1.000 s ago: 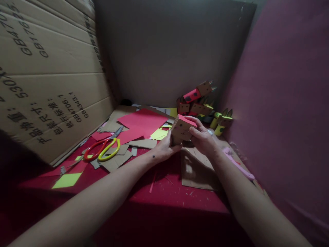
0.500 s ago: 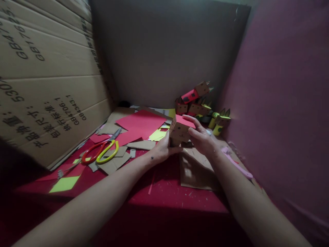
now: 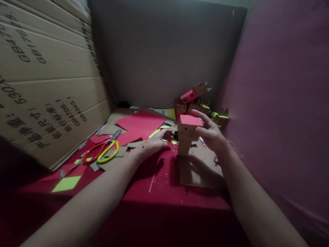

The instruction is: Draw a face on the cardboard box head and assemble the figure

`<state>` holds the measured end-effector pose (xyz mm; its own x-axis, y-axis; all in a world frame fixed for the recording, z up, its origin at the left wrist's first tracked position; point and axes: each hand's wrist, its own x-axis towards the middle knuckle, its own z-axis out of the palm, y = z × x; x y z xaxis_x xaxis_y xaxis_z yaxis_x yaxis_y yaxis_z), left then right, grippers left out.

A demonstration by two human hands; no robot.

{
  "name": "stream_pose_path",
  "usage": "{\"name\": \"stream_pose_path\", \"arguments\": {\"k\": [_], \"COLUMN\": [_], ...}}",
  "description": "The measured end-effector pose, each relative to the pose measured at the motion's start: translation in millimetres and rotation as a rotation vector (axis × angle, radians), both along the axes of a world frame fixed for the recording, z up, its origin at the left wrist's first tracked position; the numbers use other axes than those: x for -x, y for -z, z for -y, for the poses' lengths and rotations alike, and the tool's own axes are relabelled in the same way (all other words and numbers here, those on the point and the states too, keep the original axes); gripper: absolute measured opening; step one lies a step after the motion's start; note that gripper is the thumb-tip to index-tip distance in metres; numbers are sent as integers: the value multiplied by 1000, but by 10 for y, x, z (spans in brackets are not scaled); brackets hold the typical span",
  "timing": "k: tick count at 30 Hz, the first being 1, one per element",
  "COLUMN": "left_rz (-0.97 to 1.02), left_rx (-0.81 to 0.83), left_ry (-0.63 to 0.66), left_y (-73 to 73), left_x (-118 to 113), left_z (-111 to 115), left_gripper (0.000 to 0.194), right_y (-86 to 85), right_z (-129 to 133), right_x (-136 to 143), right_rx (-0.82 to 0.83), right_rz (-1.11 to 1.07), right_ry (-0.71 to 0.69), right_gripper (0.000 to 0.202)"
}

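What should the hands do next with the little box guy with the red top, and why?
I'd maybe bring the left hand in to steady the cardboard figure low down. Its boxy head is wider than its body, so it might tip; the right hand is up at the head, while the left is apart from it.

A printed carton (image 3: pixel 53 73) stands at left, a grey panel (image 3: pixel 167 51) behind, a pink sheet (image 3: pixel 277 103) at right; scissors (image 3: pixel 111 140) with red and yellow handles lie near the carton.
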<state>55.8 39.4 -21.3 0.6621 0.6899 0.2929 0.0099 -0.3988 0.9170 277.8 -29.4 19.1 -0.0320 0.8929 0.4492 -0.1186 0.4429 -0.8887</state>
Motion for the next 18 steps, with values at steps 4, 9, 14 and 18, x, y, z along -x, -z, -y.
{"name": "stream_pose_path", "arguments": {"k": [4,9,14,18], "left_rz": [-2,27,50,58], "left_rx": [63,97,111,98], "left_ry": [-104,-130,-117,-91], "left_y": [73,119,85,-4], "left_x": [-6,-41,-33,-30], "left_z": [-123,-169,-89,44], "left_gripper": [49,48,53,66], "right_y": [22,167,213,203], "right_z": [153,240,244,264], "right_x": [-102,-195,-165,-104], "right_rx": [-11,16,18,20], "right_rz": [39,97,66,48], "right_ry": [0,42,42,38], "right_gripper": [63,66,74,89]}}
